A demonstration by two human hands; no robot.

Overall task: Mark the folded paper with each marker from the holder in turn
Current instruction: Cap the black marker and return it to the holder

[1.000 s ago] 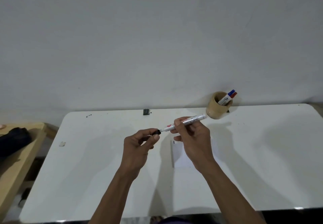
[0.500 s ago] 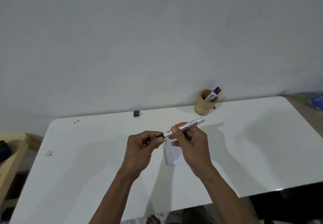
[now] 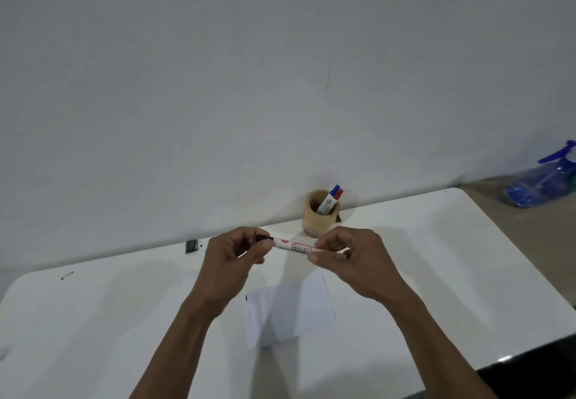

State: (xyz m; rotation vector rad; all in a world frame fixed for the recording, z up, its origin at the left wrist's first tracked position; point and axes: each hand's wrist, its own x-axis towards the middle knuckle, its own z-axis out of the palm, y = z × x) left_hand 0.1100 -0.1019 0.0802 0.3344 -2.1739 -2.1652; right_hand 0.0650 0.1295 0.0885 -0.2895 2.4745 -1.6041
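A white board marker is held level above the white table, just in front of the wooden holder. My left hand pinches the black cap, which sits against the barrel's left end. My right hand grips the barrel's right end. The folded white paper lies flat below the hands, with a short black mark at its left edge. Two markers, with a blue cap and a red cap, stand in the holder.
A small black object lies at the table's back edge, left of my hands. A blue spray bottle lies on the beige surface right of the table. The wall stands right behind the holder.
The cap in my left hand has met the marker's tip. Both hands have lifted toward the holder with the marker turned level, so the paper now shows below them. The view has shifted left.
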